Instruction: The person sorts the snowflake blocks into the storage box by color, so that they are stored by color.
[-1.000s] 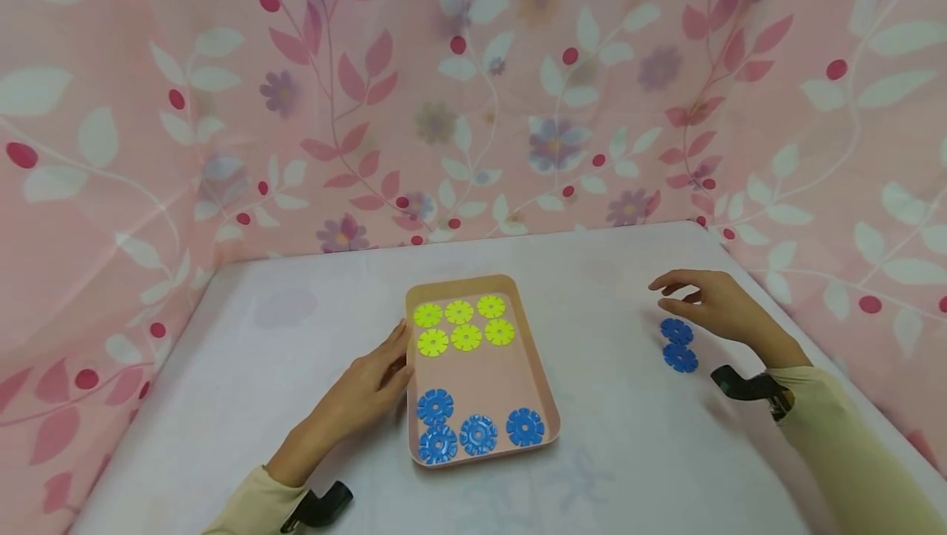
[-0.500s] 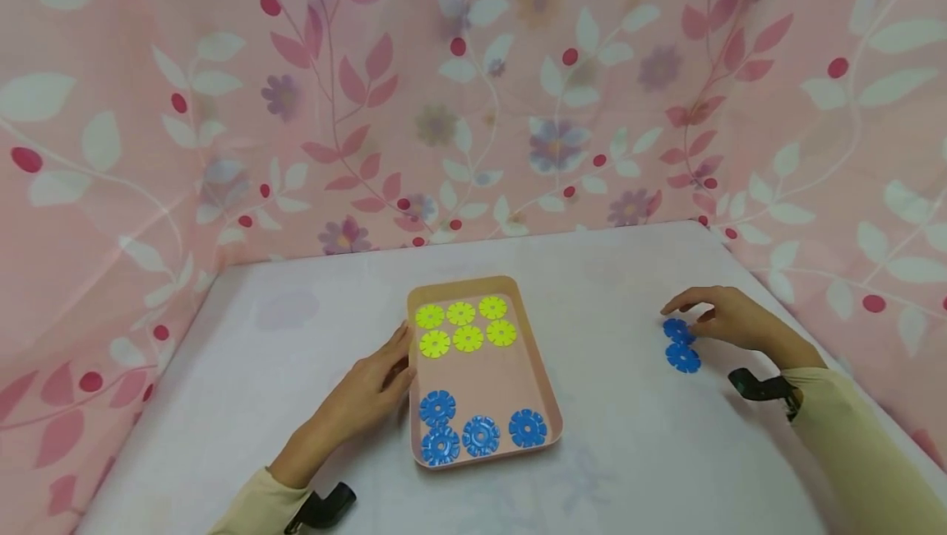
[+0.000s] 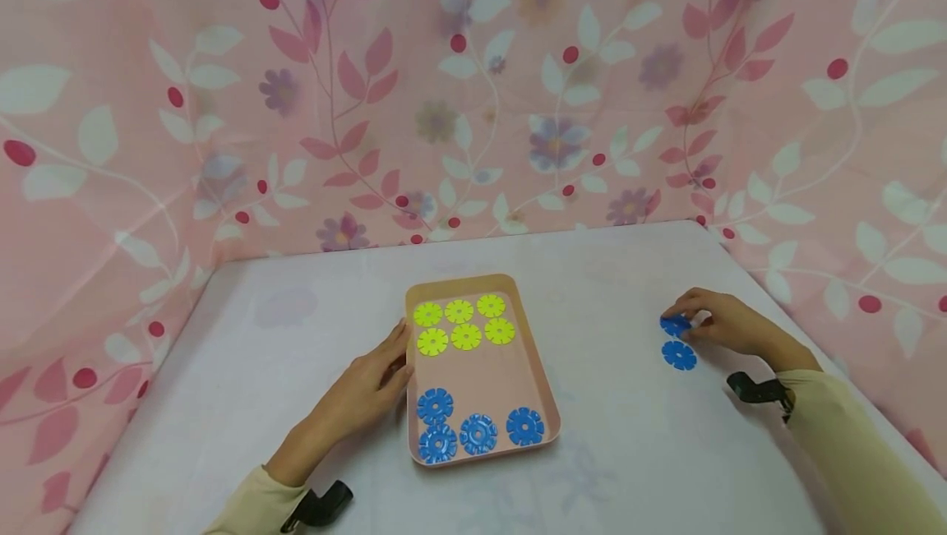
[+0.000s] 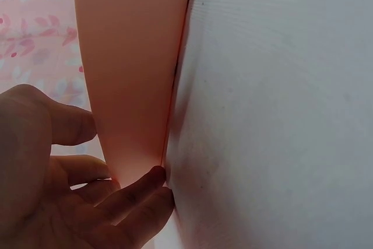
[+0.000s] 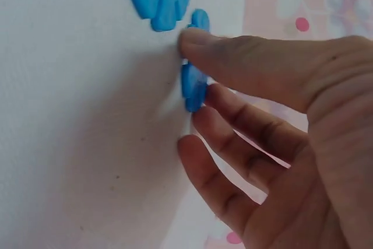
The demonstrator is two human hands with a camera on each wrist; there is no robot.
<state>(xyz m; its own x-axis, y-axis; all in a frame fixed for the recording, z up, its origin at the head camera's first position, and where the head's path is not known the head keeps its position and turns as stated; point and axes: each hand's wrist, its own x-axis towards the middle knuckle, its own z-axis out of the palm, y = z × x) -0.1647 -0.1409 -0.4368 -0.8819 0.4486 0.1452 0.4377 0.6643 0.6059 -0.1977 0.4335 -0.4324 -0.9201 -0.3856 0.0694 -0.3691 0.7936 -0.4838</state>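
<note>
My right hand [image 3: 728, 323] pinches a blue notched interlocking disc [image 5: 195, 80] between thumb and fingers. In the right wrist view that disc is tipped up on its edge. A second blue disc [image 3: 679, 355] lies flat on the table just nearer to me. My left hand [image 3: 370, 379] rests its fingers against the left side of the pink tray [image 3: 473, 372]. Seen from the left wrist, the fingertips [image 4: 152, 176] touch the tray's outer wall low down, by the tabletop. Inside the tray, several yellow discs [image 3: 466, 336] fill the far end and several blue discs [image 3: 478, 434] the near end.
The white-covered table [image 3: 592, 313] extends around the tray, and a wide stretch of it separates the tray from the right hand. A pink floral curtain [image 3: 481, 108] hangs behind the table and along both sides.
My right hand has come down and closed its thumb and fingers on the farther blue disc, lifting its edge. The left hand stays at the tray.
</note>
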